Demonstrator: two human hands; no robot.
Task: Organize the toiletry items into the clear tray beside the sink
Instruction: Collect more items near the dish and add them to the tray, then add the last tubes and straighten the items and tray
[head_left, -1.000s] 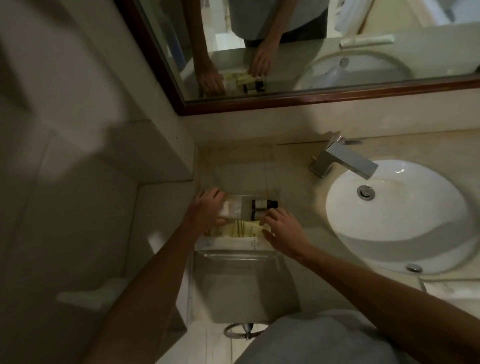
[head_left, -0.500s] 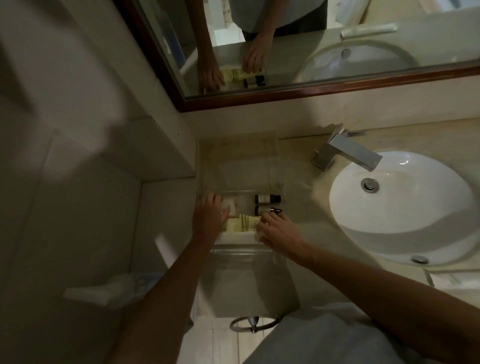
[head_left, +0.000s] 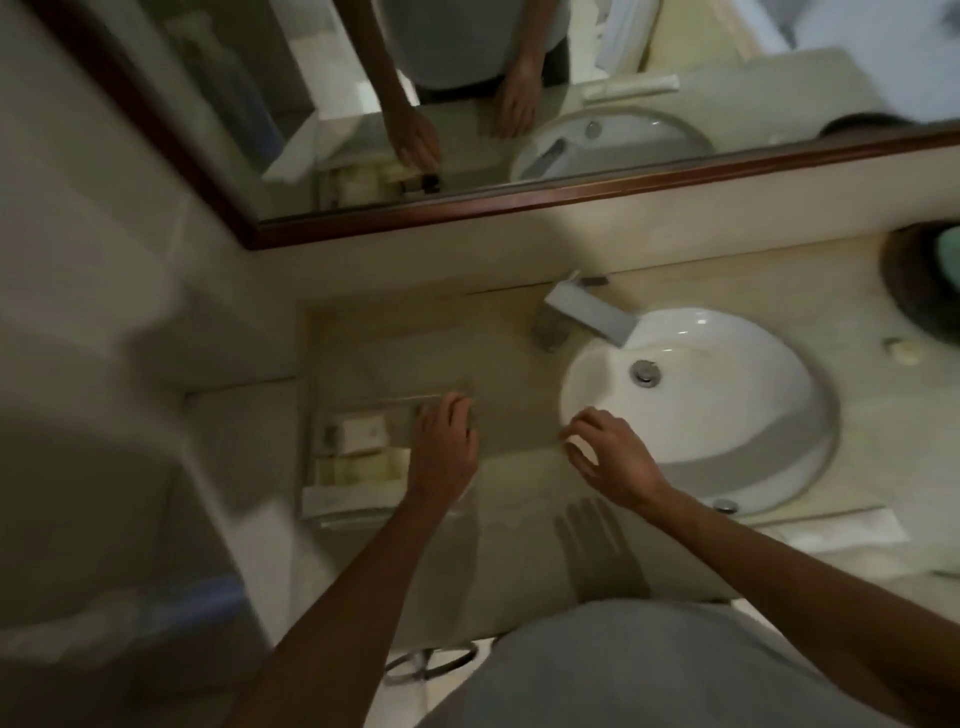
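Note:
The clear tray (head_left: 363, 404) sits on the counter to the left of the sink. In it lie a small white box (head_left: 363, 431), pale yellow tubes (head_left: 356, 468) and a flat white packet (head_left: 345, 499). My left hand (head_left: 444, 449) rests over the tray's right end, fingers spread and bent down, and hides what lies beneath it. The mirror shows a small dark bottle (head_left: 427, 183) just under those fingers. My right hand (head_left: 608, 454) hovers by the sink's left rim, fingers loosely curled and holding nothing.
The white sink (head_left: 727, 415) with its square metal faucet (head_left: 587, 312) fills the counter's middle. A dark round dish (head_left: 924, 280) and a small pale object (head_left: 903, 351) sit at the far right. A white folded cloth (head_left: 841, 530) lies at the front edge. A wall closes the left side.
My right hand has left the tray and moved right toward the sink. My left hand has slid from the tray's left side to its right end. The view has swung right.

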